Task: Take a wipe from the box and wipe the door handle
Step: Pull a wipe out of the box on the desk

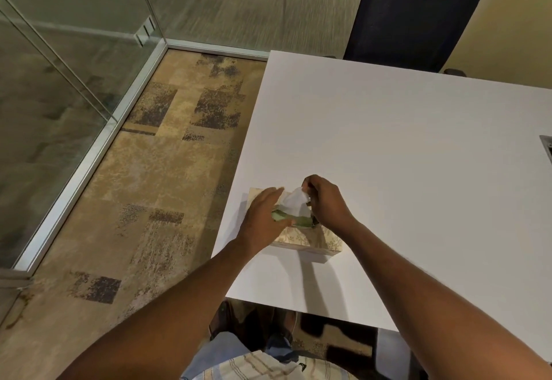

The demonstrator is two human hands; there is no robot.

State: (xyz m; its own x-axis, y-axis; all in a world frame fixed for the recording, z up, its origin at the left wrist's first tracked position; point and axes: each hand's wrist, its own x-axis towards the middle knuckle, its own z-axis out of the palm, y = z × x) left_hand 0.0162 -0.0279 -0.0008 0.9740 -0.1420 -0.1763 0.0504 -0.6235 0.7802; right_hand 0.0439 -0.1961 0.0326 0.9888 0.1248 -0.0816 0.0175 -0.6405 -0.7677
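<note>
**Drawing a wipe from a steadied box**

Pinching the peak of the wipe (294, 204) between fingertips, the right hand (327, 202) was held just above the box (310, 240), its fingers closed together on the sheet's upper tip. The left hand (264, 220) was laid flat across the near-left part of the box top, fingers spread and not closed on anything; this placement was judged to be a brace, so that the light carton would be kept down on the table (403, 146) while the sheet was drawn upward through the slot.

The box was set close to the table's near-left corner, within easy reach of both arms. Its long axis was seen to run from the far left toward the near right, roughly along the table's left edge, with one short end turned toward the person.

The wipe was stood up as a white cone, its point directed upward and slightly away, its base spread into the green-rimmed opening. It was therefore judged to be only partly drawn, its lower part hidden inside.

No door handle could be made out with certainty; glass partitions (59, 87) were visible to the left, beyond the carpet (155, 170).
</note>
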